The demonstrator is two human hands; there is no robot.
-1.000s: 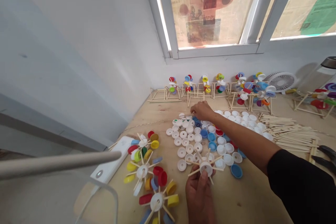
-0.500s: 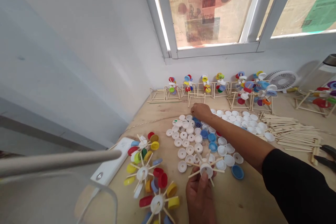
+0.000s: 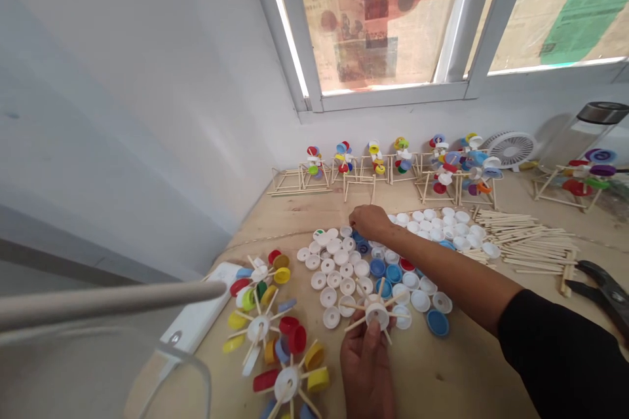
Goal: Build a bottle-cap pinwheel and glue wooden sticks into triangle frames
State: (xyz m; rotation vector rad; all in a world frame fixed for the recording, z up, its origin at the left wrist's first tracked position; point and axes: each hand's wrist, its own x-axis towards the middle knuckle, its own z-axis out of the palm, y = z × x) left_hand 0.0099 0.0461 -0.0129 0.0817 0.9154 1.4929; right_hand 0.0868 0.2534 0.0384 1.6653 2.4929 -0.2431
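Observation:
My left hand [image 3: 366, 366] grips a white bottle-cap hub [image 3: 376, 317] between thumb and fingers, with several thin wooden sticks standing out from its rim like spokes. My right hand [image 3: 372, 222] reaches to the far side of the loose caps, its fingers curled down beside the blue caps [image 3: 361, 245]. Whatever its fingertips pinch, if anything, is hidden. White caps with centre holes [image 3: 328, 266] lie in a cluster just beyond my left hand. More white caps [image 3: 420, 301] and a blue cap [image 3: 438, 323] lie beneath and beside my right forearm.
Spoked wheels with coloured caps [image 3: 287, 384] lie at left near a white power strip [image 3: 196, 314]. Along the wall stand wooden stick frames [image 3: 360, 186], several bearing cap wheels. Loose sticks [image 3: 535, 242], black-handled pliers [image 3: 602, 291], a fan [image 3: 511, 147] and a bottle [image 3: 574, 137] are at right.
The view has turned slightly right, so the scene sits further left. My right hand has come a little nearer over the caps; my left hand keeps hold of the spoked hub.

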